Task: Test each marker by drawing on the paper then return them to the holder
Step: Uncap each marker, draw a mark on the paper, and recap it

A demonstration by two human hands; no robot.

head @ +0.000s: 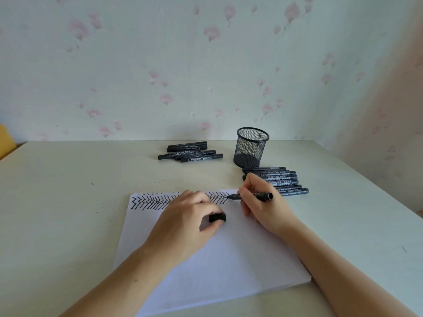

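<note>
Right hand [258, 202] gripping a marker [251, 196], tip touching the paper [229, 259] at the right end of the far-edge zigzags [151, 201], left hand [185, 216] pinching the cap [217, 217], holder [251, 146] standing far right between 2 marker piles.

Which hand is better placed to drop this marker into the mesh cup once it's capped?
Probably the right hand: it holds the black marker, nearer the black mesh holder. The left hand pinches the black cap.
</note>
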